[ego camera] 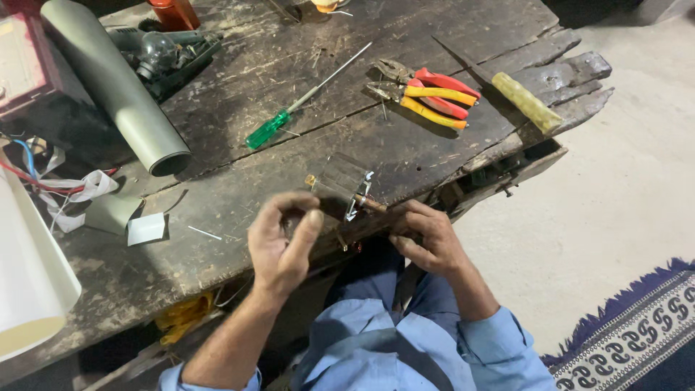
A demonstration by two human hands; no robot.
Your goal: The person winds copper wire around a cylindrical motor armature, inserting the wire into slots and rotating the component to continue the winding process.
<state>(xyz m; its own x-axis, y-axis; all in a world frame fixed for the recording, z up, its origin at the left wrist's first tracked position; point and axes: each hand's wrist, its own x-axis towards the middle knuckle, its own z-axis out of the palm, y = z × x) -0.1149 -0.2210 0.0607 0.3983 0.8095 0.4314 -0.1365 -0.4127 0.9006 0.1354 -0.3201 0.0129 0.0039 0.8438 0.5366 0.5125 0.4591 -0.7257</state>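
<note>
A small metal motor part (346, 185), a boxy frame with a shaft sticking out, rests on the worn wooden bench (239, 217) near its front edge. My left hand (284, 242) is curled beside it, thumb and fingers pinched on its left side. My right hand (427, 237) grips the part from the lower right, fingers closed at the shaft end. A green-handled screwdriver (269, 129) lies beyond the part. Two pairs of red-and-yellow pliers (431, 98) lie further right.
A grey rolled tube (116, 87) lies across the bench's left. A yellow-handled tool (527, 101) rests at the broken right edge. Wires (43, 181) and paper scraps (146, 229) sit at left, beside a white roll (29, 282). A patterned rug (637, 326) covers the floor at lower right.
</note>
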